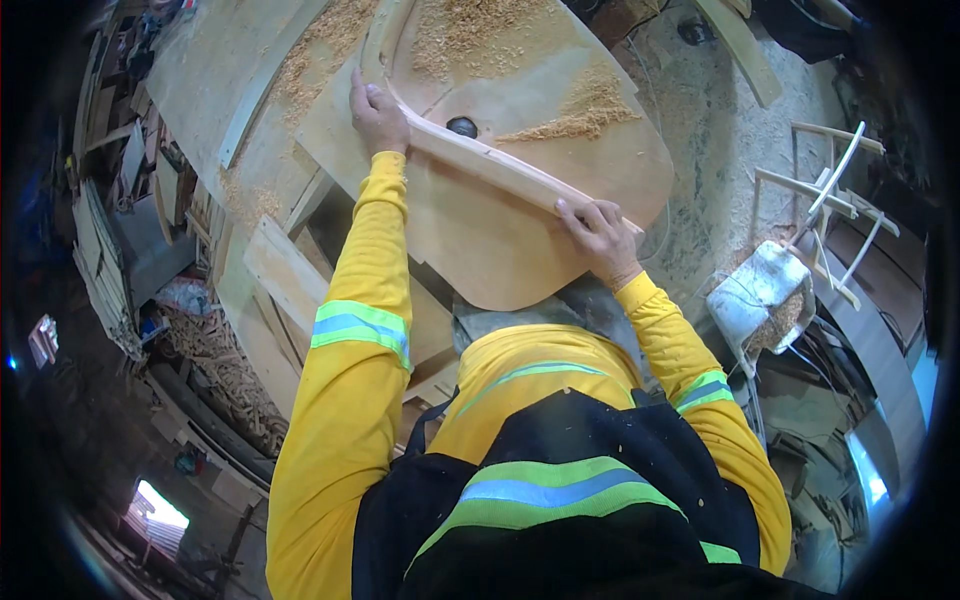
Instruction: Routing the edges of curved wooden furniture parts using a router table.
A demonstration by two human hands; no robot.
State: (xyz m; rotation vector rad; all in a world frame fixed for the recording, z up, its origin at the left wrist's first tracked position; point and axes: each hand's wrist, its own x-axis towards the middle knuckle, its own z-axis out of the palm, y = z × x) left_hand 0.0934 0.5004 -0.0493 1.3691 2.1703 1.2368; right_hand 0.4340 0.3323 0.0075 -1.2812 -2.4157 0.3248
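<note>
A long, pale wooden strip [500,170] with a bend near its far end lies slantwise across a smooth wooden tabletop [480,240] with rounded corners. Close to the bend, my left hand [380,118] is closed on the strip, its fingers along the outer side. My right hand [602,235] grips the near right end, thumb on the side facing me. Just beyond the strip, a dark round metal piece [462,127] stands in the tabletop; whether the wood touches it I cannot tell. Both my sleeves are yellow with reflective bands.
Heaps of wood shavings [580,115] cover the far part of the tabletop. Boards [290,265] lean at the left beside a pile of offcuts [235,375]. On the right stand a white container [758,290] with sawdust and a frame of thin wooden bars [835,200].
</note>
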